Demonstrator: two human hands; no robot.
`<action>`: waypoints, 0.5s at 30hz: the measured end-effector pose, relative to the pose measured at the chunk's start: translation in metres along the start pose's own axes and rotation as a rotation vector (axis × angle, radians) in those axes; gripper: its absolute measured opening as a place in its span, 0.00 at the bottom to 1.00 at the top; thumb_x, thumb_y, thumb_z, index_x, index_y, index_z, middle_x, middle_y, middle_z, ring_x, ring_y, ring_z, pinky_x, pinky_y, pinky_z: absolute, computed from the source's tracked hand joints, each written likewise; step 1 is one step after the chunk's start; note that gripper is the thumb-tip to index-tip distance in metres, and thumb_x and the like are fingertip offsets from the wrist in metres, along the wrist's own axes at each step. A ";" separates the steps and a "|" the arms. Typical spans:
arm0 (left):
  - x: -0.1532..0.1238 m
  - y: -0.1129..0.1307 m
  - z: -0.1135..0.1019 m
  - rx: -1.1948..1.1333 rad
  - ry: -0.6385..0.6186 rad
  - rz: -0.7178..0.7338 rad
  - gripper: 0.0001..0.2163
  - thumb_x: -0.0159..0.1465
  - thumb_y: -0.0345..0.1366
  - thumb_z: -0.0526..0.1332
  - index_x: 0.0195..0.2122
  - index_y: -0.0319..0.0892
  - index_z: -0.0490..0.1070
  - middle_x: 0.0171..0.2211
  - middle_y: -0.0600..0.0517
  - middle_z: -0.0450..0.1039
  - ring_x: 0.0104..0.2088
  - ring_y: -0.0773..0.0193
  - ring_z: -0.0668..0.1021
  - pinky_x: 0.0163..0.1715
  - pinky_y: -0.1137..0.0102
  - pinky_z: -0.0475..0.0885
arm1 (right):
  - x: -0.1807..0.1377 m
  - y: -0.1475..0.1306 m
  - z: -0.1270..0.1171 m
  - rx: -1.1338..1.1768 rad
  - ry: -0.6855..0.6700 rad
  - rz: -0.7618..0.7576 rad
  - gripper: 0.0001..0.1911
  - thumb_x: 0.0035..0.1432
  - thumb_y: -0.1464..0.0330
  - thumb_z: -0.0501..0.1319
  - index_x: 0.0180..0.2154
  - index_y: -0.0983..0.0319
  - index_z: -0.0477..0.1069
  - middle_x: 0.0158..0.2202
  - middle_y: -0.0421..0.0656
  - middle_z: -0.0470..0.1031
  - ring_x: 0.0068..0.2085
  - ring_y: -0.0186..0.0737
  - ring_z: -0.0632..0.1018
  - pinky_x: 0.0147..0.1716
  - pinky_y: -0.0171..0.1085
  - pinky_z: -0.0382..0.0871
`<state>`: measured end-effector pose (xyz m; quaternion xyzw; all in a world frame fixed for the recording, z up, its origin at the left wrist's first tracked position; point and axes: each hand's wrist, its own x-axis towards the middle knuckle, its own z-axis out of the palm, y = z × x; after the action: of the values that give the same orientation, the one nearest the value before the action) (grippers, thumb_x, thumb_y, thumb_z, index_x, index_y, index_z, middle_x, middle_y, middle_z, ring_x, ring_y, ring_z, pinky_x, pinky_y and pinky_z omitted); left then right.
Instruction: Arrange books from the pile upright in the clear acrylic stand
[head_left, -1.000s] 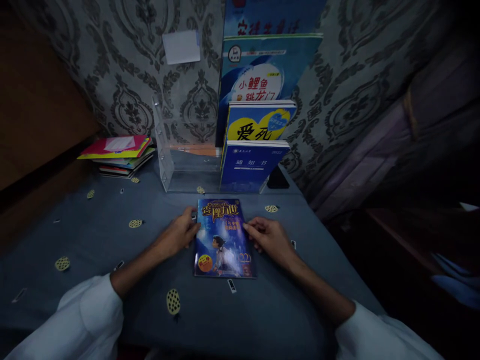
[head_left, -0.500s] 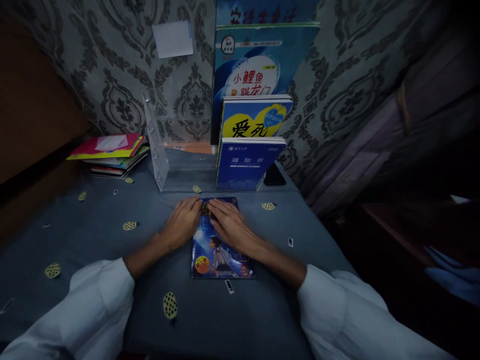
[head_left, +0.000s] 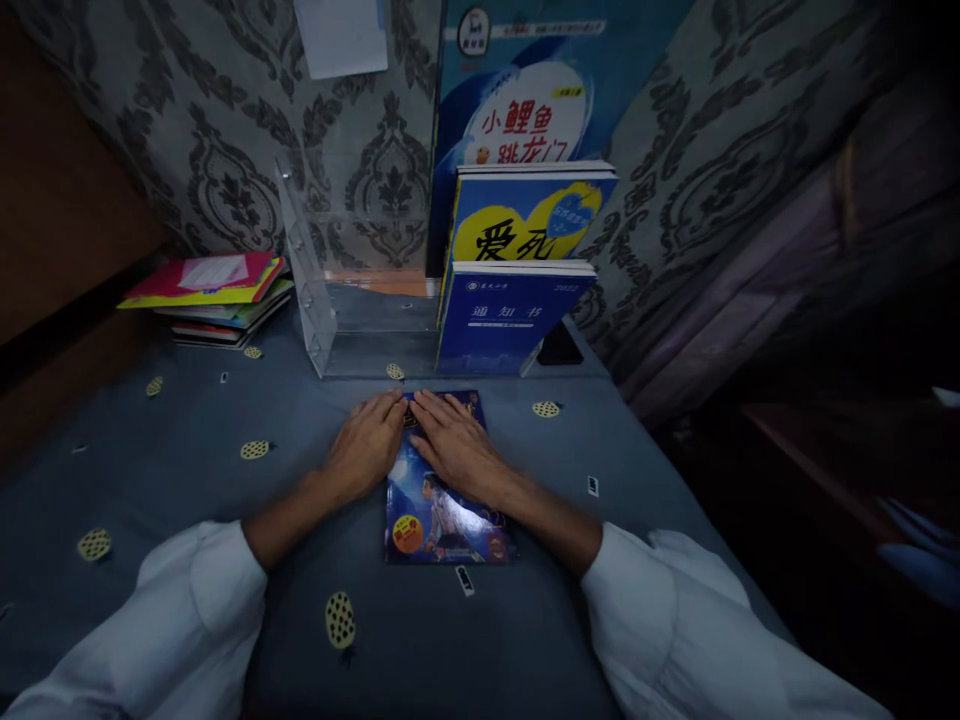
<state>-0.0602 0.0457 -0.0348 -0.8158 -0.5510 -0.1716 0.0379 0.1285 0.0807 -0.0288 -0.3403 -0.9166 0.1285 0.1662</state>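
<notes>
A dark blue book (head_left: 442,535) with a cartoon figure on its cover lies flat on the table. My left hand (head_left: 369,437) rests at the book's upper left edge, its fingers stretched out and fingertips on the cover. Across the upper right of the cover lies my right hand (head_left: 459,440), flat with the fingers extended. The fingertips of both hands nearly meet near the top of the book. Part of the title is hidden beneath them.
Behind the book stands a clear acrylic rack (head_left: 379,350) holding blue books (head_left: 506,320) on its right side. A dark phone (head_left: 560,345) lies beside it. At the left is a pile of books and papers (head_left: 217,295). The patterned tablecloth (head_left: 300,620) covers the table.
The camera view has shifted closer and lower, so the rack's books look larger. My right hand has slid slightly over the cover, its fingers closer together; the book stays flat.
</notes>
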 end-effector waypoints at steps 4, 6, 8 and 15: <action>0.000 -0.001 0.001 0.006 0.002 0.009 0.18 0.71 0.29 0.51 0.61 0.37 0.67 0.61 0.37 0.70 0.62 0.49 0.73 0.59 0.53 0.69 | -0.001 -0.001 0.000 0.008 0.017 0.022 0.28 0.70 0.63 0.52 0.67 0.68 0.62 0.69 0.56 0.62 0.71 0.50 0.61 0.71 0.56 0.53; 0.000 -0.002 0.003 -0.011 0.002 0.028 0.19 0.71 0.29 0.50 0.62 0.38 0.66 0.63 0.38 0.69 0.63 0.50 0.72 0.60 0.53 0.69 | -0.002 -0.002 0.000 0.009 0.035 0.043 0.29 0.70 0.62 0.53 0.67 0.68 0.62 0.69 0.57 0.62 0.71 0.51 0.62 0.71 0.56 0.53; 0.000 -0.004 0.005 -0.033 0.007 0.059 0.20 0.71 0.28 0.50 0.62 0.38 0.66 0.63 0.39 0.69 0.64 0.52 0.71 0.61 0.53 0.68 | -0.003 -0.002 -0.001 0.008 0.043 0.052 0.29 0.70 0.62 0.54 0.67 0.68 0.62 0.69 0.57 0.62 0.71 0.51 0.62 0.70 0.56 0.53; 0.004 -0.007 0.002 -0.030 -0.005 0.107 0.20 0.69 0.27 0.51 0.62 0.36 0.67 0.61 0.38 0.71 0.63 0.52 0.73 0.60 0.55 0.69 | -0.004 -0.001 -0.005 0.033 -0.008 0.074 0.31 0.70 0.61 0.55 0.67 0.70 0.62 0.69 0.59 0.62 0.72 0.52 0.60 0.71 0.56 0.53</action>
<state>-0.0649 0.0519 -0.0361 -0.8449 -0.5042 -0.1753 0.0332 0.1331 0.0780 -0.0248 -0.3705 -0.9017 0.1511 0.1636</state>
